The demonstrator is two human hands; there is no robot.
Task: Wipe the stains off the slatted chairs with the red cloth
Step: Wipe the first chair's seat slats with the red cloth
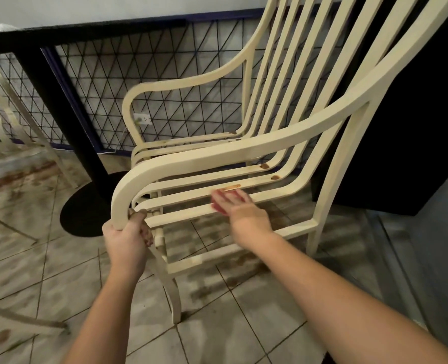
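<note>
Slatted chair [217, 153], seat wipe under way.
Left hand [128, 237]: clenched round the front curve of the near armrest, steadying. Right hand [234, 204]: fingers flat, pressing the red cloth [218, 207] onto a seat slat; blur may hide a pinch. Orange stain [232, 187]: just beyond the fingertips, so the next stroke likely needs a short forward reach with firm pressure.

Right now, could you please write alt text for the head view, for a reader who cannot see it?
A person's right hand presses a red cloth onto a seat slat of a cream slatted chair, while the left hand grips the front of its near armrest. Rust-brown stains dot the slats beyond it.
</note>
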